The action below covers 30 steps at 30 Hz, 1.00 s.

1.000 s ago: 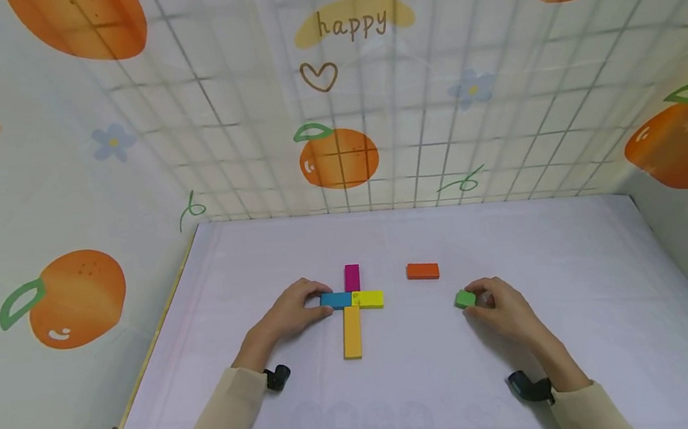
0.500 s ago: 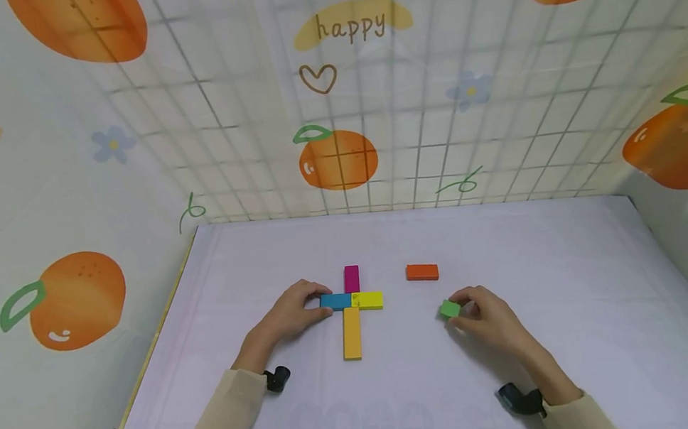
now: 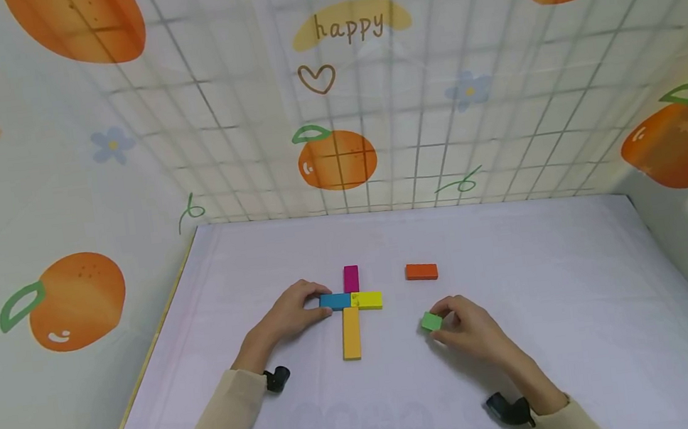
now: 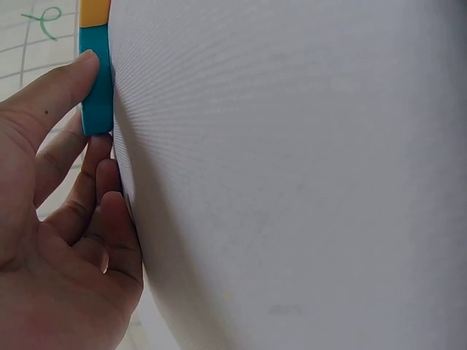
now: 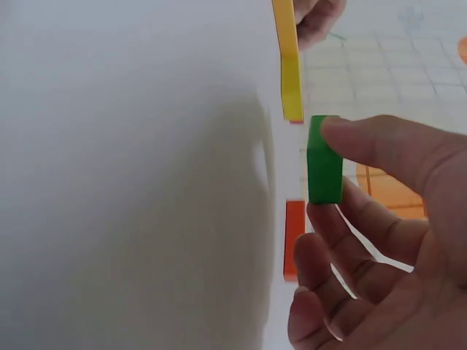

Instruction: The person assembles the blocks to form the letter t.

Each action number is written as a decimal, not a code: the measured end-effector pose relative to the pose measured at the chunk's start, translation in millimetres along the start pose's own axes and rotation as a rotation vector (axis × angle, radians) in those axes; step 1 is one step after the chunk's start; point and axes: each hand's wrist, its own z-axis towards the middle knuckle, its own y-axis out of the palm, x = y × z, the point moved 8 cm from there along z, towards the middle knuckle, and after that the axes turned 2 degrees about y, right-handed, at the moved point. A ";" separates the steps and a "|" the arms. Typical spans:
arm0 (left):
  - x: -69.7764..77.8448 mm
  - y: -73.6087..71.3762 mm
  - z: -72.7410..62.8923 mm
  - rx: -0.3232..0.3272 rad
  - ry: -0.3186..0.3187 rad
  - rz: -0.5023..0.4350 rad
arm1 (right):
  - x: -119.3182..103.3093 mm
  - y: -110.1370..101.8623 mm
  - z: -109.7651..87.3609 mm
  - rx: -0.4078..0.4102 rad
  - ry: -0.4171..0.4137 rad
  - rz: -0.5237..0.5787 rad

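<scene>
Between thumb and fingers, my right hand [image 3: 470,328] pinches a small green block [image 3: 431,322], which appears lifted off the table in the right wrist view. My left hand [image 3: 291,312] grips the left end of a blue block [image 3: 335,302], thumb on its near side. The blue block's right end meets a yellow block [image 3: 367,300]. Behind that junction lies a magenta block [image 3: 351,279]; in front, a longer orange-yellow block [image 3: 351,334] points toward me. Together they form a cross shape flat on the table.
A red-orange block [image 3: 421,271] lies apart, right of the cross and beyond my right hand. The white table [image 3: 550,268] is bordered by cloth walls [image 3: 330,102] printed with oranges and a grid. Each wrist carries a black camera [image 3: 510,410].
My right hand has carried the green block left and a little nearer to me, toward the cross. The left hand stays on the blue block, and the laid blocks keep their places.
</scene>
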 end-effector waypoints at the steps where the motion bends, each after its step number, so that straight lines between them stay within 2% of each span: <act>1: 0.2 -0.1 -0.2 0.001 0.003 0.000 | -1.7 2.5 0.1 -0.005 -0.003 0.000; 12: 0.3 -0.3 -0.6 0.002 0.013 -0.002 | -17.6 22.5 -2.1 -0.049 -0.040 0.007; 17: 1.0 -0.8 -1.2 0.007 0.010 0.000 | -27.2 33.6 -1.8 -0.085 -0.077 0.008; 24: 3.7 -1.7 -2.9 0.007 0.014 -0.001 | -35.3 50.2 -0.7 -0.137 -0.075 0.000; 30: 4.4 -2.2 -3.1 0.008 0.024 -0.001 | -44.8 61.1 -0.8 -0.172 -0.105 -0.002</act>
